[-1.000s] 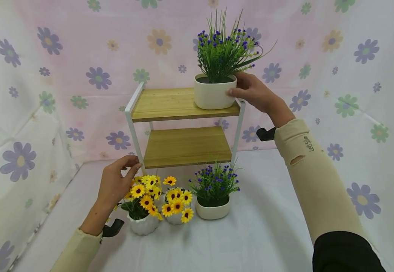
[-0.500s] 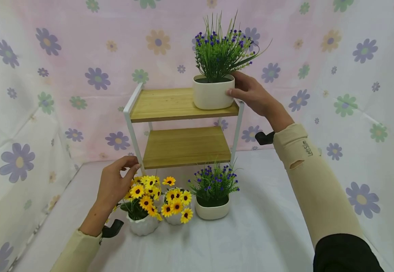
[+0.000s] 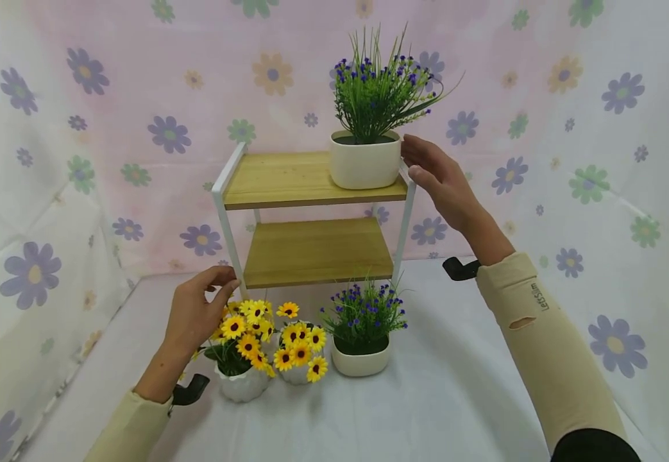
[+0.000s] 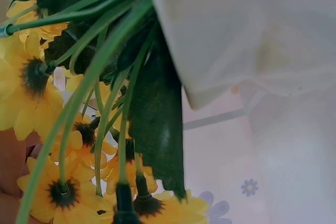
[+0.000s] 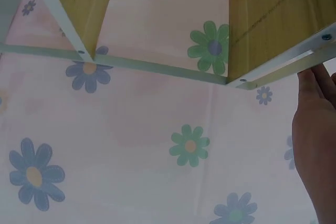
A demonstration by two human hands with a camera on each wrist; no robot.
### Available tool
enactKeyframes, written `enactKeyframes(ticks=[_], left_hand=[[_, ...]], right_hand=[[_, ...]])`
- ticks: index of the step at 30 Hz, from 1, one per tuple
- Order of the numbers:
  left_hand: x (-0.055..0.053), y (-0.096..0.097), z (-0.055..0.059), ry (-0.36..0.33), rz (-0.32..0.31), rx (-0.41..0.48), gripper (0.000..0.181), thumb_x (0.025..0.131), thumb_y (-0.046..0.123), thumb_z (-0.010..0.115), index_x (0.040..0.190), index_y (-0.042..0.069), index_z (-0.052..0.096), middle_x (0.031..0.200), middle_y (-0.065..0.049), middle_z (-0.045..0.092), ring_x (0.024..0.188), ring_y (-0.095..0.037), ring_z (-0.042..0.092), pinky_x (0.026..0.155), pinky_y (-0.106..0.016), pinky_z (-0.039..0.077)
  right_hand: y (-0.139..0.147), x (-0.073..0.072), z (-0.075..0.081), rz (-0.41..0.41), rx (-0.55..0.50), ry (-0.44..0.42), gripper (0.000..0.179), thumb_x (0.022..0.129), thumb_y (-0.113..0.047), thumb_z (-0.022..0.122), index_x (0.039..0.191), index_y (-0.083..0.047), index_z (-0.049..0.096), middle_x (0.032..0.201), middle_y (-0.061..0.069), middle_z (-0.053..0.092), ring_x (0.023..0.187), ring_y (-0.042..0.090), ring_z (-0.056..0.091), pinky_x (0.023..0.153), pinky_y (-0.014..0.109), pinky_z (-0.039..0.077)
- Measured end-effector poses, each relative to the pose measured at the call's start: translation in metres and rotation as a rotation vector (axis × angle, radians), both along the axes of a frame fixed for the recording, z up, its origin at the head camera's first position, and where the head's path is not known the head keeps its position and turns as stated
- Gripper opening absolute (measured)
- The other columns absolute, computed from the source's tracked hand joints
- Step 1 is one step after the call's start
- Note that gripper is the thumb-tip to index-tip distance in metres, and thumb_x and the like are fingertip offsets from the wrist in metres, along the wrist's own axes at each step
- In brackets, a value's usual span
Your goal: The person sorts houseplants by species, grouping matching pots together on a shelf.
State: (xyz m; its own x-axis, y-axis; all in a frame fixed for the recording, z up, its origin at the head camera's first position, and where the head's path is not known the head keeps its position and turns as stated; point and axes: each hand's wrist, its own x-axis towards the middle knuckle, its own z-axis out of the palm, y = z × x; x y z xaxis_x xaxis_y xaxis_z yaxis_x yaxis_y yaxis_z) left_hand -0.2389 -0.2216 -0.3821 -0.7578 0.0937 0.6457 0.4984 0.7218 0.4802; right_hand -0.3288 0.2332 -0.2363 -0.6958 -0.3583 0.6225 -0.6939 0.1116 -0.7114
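On the right end of the rack's top board [image 3: 279,176] stands a white oval pot [image 3: 365,163] of grass with small purple flowers. Just right of that pot is my right hand [image 3: 440,183], its fingers extended and holding nothing. Seen from below in the right wrist view, the same hand [image 5: 317,135] lies against the rack's side rail. My left hand [image 3: 198,308], fingers bent, pinches the rack's left front leg [image 3: 230,240]. Under it stands a white pot of yellow daisies [image 3: 244,359]; their stems [image 4: 105,66] and the pot [image 4: 231,35] hide most of that hand in its wrist view.
The lower wooden board [image 3: 319,250] spans the white-framed rack. In front stand a second pot of yellow daisies [image 3: 299,350] and another oval pot with purple flowers [image 3: 360,362]. A white cloth [image 3: 426,398] covers the table, and a flower-printed curtain [image 3: 167,70] hangs behind.
My right hand has let go of the oval pot on the top board and drawn slightly right and down, its fingers straightening. The left hand stays at the rack leg.
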Motion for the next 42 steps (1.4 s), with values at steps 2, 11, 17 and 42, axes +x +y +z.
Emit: enactKeyframes(ticks=[2,11,17,42], left_hand=[[0.000,0.000,0.001,0.004,0.002,-0.002,0.014,0.101,0.008,0.073,0.115,0.003,0.075,0.103,-0.013,0.078,0.094,-0.030,0.073,0.083,-0.048,0.053],[-0.002,0.000,0.004,0.012,-0.002,-0.011,0.014,0.102,0.008,0.072,0.115,0.003,0.075,0.103,-0.013,0.078,0.093,-0.031,0.073,0.082,-0.050,0.053],[-0.001,0.000,0.001,0.001,-0.007,-0.006,0.014,0.102,0.009,0.072,0.114,0.003,0.075,0.102,-0.013,0.078,0.093,-0.031,0.073,0.081,-0.054,0.055],[0.000,-0.001,-0.001,0.013,0.016,-0.015,0.014,0.102,0.010,0.073,0.114,0.005,0.075,0.102,-0.010,0.079,0.092,-0.027,0.073,0.079,-0.045,0.053]], right_hand=[[0.001,0.006,-0.005,-0.026,-0.006,0.052,0.069,0.106,-0.034,0.060,0.164,-0.007,0.036,0.165,0.015,0.044,0.155,0.028,0.039,0.127,0.039,0.031],[0.003,0.037,-0.038,0.075,-0.177,0.229,0.066,0.103,-0.020,0.065,0.159,0.004,0.038,0.160,0.024,0.047,0.151,0.032,0.044,0.125,0.038,0.034],[0.003,0.065,-0.066,0.082,-0.208,0.312,0.059,0.096,0.007,0.058,0.151,0.017,0.037,0.153,0.029,0.050,0.147,0.038,0.049,0.121,0.042,0.040],[0.030,0.080,-0.202,0.192,0.352,-0.104,0.023,0.100,0.003,0.068,0.121,-0.007,0.069,0.115,0.011,0.070,0.102,0.025,0.072,0.092,0.035,0.060]])
